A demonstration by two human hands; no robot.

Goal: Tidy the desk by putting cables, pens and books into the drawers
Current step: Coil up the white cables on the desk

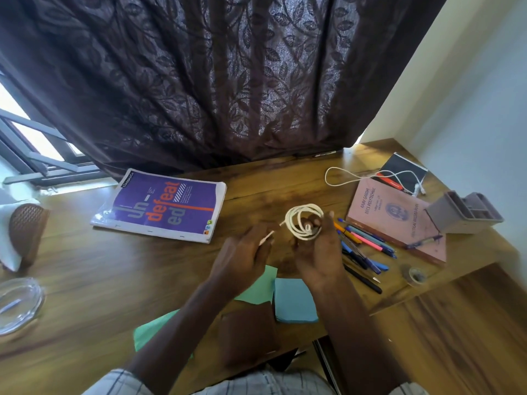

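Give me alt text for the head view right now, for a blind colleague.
The right hand holds a coiled white cable above a wooden desk while the left hand pinches its free end. A purple softcover book lies to the left; loose coloured pens, a pink record book and a second, uncoiled white cable lie to the right.

dark leaf-print curtain point(228, 81), window point(31, 138) w/ daylight left, pale wall point(470, 95) right, wood desk point(114, 266)
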